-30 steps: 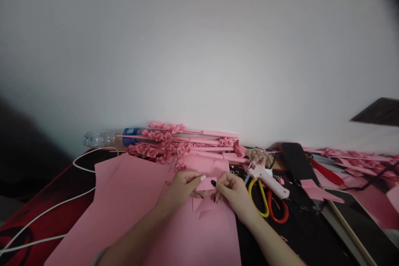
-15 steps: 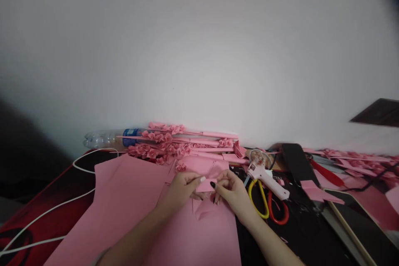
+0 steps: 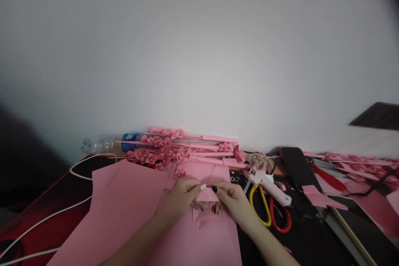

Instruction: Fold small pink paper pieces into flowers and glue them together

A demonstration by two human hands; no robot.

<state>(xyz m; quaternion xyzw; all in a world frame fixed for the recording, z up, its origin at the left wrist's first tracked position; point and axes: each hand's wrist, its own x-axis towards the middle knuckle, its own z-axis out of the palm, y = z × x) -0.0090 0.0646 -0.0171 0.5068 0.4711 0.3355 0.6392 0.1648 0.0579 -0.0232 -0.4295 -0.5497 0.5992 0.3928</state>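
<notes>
My left hand (image 3: pixel 182 196) and my right hand (image 3: pixel 232 201) meet over a large pink paper sheet (image 3: pixel 124 208). Both pinch a small folded piece of pink paper (image 3: pixel 207 194) between thumb and fingers, the left from its left edge, the right from its right edge. A crumpled pink paper bit (image 3: pixel 202 216) lies on the sheet just below the hands.
Pink paper roses on sticks (image 3: pixel 174 149) lie along the wall beside a plastic bottle (image 3: pixel 106 143). A white glue gun (image 3: pixel 268 179) and yellow-and-red scissors (image 3: pixel 269 212) lie right of my hands. White cable (image 3: pixel 46 220) runs at the left. More pink scraps (image 3: pixel 321 199) lie at the right.
The view has shifted slightly, so everything sits a little lower in the picture. Both hands stay pinched on the small folded paper, working its edge.
</notes>
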